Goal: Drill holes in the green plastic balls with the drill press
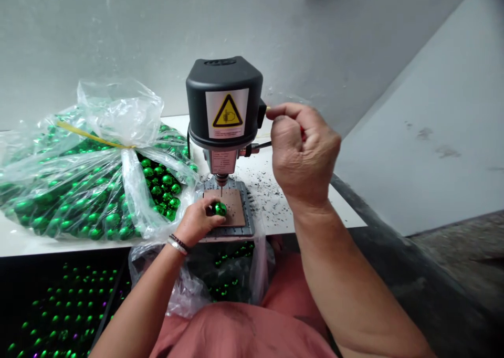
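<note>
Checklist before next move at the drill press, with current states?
1. Ball held: ok, left hand grips the green ball at the brown pad.
2. Ball centred under bit: cannot tell, depth unclear from this view.
3. Left fingers well away from bit: not ok, they're close beside it.
4. Right hand at lever: ok, closed around its end.
5. Table free of debris: not ok, dark shavings beside the base.
6. Spindle stopped: cannot tell from a still.
</note>
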`<state>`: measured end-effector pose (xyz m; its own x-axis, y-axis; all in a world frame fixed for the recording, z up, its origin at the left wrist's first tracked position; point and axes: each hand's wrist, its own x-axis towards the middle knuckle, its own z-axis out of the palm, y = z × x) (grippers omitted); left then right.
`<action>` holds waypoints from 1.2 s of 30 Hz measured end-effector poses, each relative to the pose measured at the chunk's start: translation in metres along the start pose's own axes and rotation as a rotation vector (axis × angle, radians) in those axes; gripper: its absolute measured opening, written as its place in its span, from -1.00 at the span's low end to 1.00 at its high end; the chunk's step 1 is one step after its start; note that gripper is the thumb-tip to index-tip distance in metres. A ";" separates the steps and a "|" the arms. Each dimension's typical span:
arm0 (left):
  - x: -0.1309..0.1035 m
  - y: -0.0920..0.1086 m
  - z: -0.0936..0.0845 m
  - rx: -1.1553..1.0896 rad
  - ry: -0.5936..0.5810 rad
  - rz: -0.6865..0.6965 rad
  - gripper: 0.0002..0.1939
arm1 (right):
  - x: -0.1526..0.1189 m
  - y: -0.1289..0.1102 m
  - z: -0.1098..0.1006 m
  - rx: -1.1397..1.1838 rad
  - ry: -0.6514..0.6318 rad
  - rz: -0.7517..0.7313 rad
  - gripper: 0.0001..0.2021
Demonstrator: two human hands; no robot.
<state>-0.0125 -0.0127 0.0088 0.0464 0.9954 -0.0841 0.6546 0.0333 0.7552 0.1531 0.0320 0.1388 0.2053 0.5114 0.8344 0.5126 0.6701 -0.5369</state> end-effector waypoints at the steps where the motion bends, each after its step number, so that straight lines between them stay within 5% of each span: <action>1: -0.007 0.002 -0.003 0.000 -0.068 0.005 -0.49 | 0.000 0.000 0.000 0.002 -0.003 0.003 -0.82; 3: -0.018 0.006 -0.011 0.013 -0.171 0.026 -0.39 | -0.002 0.001 0.000 0.003 0.000 0.003 -0.81; 5: -0.022 0.007 -0.022 0.049 -0.154 0.040 -0.41 | -0.004 0.002 0.000 0.002 0.004 0.000 -0.80; 10: -0.002 -0.016 -0.058 0.580 0.304 0.010 -0.64 | -0.005 0.002 0.000 0.013 0.001 0.001 -0.79; 16: 0.015 -0.048 -0.074 0.969 -0.059 -0.109 -0.52 | -0.005 0.002 -0.001 -0.004 -0.014 -0.010 -0.81; 26: 0.031 -0.053 -0.066 0.995 -0.124 -0.099 -0.63 | -0.008 0.003 -0.002 0.011 -0.014 -0.009 -0.83; 29: 0.028 -0.054 -0.067 0.972 0.014 -0.067 -0.61 | -0.008 0.004 -0.002 0.029 -0.007 -0.011 -0.83; 33: 0.029 -0.053 -0.070 0.888 0.379 -0.071 -0.64 | -0.009 0.004 -0.003 0.032 -0.008 -0.017 -0.84; 36: 0.037 -0.050 -0.075 0.880 0.429 -0.142 -0.60 | -0.009 0.004 -0.003 0.031 -0.012 -0.018 -0.84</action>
<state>-0.1003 0.0291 0.0170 -0.2395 0.9413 0.2377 0.9684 0.2492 -0.0110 0.1562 0.0283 0.1293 0.1856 0.5054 0.8427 0.4897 0.6960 -0.5252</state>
